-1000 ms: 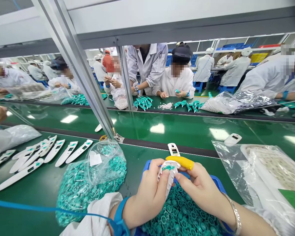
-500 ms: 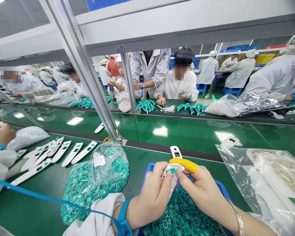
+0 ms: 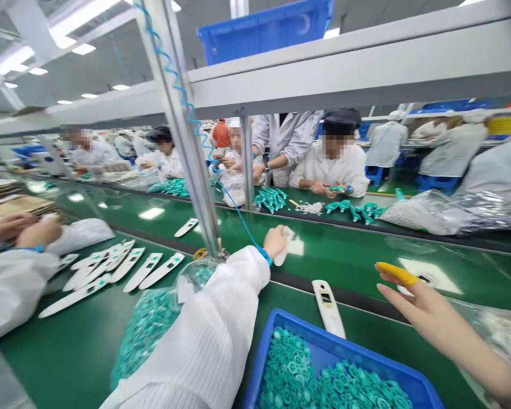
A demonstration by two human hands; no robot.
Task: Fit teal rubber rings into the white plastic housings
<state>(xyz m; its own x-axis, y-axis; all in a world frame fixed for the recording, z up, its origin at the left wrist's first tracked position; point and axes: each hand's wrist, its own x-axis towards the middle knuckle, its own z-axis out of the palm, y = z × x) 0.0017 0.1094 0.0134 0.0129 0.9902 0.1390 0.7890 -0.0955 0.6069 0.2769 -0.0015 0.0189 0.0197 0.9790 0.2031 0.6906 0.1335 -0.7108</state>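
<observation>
No lettering, number, brand or sign is showing legibly anywhere. The blue crate [image 3: 267,25] on the shelf above the table is showing only a pale crescent-like mark on its front, too blurred to read. The white casing [image 3: 329,307] lying just behind the blue bin [image 3: 281,335] is showing a small dark window with nothing readable in it. A white tag inside the clear bag [image 3: 183,287] left of that bin is appearing blank.

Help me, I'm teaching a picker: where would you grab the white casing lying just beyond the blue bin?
Judging by its flat pose, take the white casing across its long narrow sides near the middle, below the window, coming from above. The blue bin crowds its near end.
</observation>
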